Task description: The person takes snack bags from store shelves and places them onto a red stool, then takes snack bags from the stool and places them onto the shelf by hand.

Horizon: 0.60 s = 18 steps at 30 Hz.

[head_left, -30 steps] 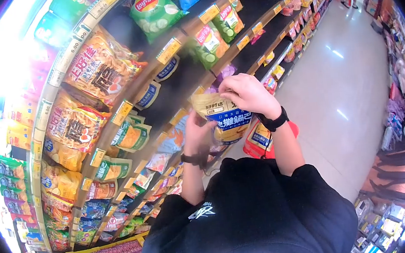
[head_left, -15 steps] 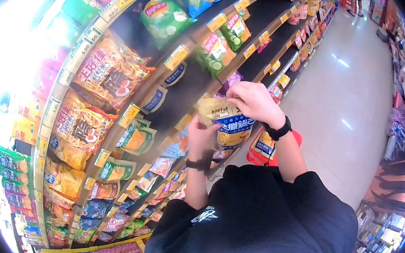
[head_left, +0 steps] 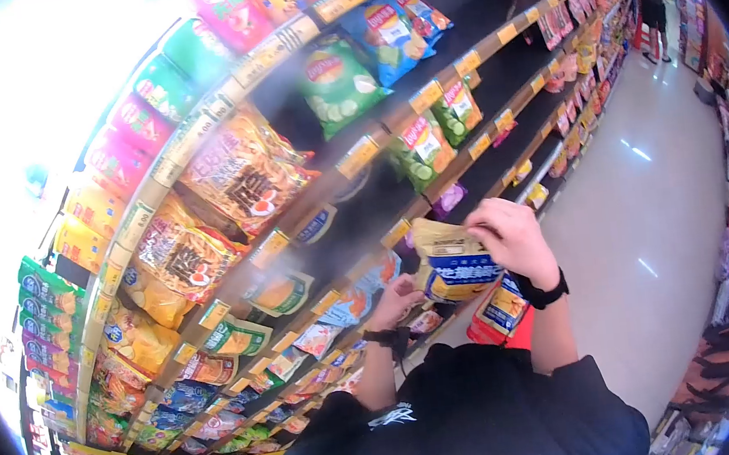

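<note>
So the right grip (head_left: 510,235) has the top edge of a blue-and-tan snack bag (head_left: 459,267) pinched, and the bag hangs tilted in front of the black shirt (head_left: 461,411). Left grip (head_left: 396,301) is half curled right by the bag's left edge, honestly can't tell if it's touching. Below there's a red basket (head_left: 522,335) with another navy-and-tan packet (head_left: 505,304) in it. The shelf (head_left: 484,5) on the left has loads of bags, including a green chip bag (head_left: 338,85) lying next to a blue one (head_left: 387,37). Half a second ago the left thumb was on the bag's front, now it's off it
</note>
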Each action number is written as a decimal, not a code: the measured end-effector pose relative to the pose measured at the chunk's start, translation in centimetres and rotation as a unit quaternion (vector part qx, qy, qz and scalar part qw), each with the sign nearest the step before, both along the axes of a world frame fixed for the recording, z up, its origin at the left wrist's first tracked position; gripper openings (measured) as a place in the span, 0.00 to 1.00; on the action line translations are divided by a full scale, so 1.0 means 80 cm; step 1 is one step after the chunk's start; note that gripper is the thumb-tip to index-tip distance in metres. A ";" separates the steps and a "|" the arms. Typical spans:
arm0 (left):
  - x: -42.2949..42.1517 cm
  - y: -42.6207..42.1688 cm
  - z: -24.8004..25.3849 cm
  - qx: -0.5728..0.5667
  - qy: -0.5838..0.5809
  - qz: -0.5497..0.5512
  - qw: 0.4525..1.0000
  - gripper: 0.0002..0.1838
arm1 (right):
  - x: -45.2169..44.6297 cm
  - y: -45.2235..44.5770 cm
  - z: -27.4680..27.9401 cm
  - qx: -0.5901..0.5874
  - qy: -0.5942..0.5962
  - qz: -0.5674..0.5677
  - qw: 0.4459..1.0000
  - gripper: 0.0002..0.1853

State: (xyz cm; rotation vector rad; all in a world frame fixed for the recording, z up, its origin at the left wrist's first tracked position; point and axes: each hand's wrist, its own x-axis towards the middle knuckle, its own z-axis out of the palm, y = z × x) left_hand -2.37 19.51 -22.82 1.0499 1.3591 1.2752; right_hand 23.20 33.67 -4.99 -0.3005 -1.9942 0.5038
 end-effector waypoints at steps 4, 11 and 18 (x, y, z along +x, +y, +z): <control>-0.005 0.006 -0.029 0.023 -0.022 0.004 0.999 0.05 | 0.009 0.010 -0.006 -0.126 -0.004 -0.019 0.992 0.04; -0.002 0.021 -0.039 -0.006 -0.072 0.002 0.997 0.05 | 0.030 0.051 -0.057 -0.237 -0.055 -0.135 0.960 0.05; 0.005 0.042 -0.116 -0.040 -0.179 -0.066 0.981 0.09 | 0.049 0.094 -0.145 -0.294 -0.133 -0.201 0.925 0.06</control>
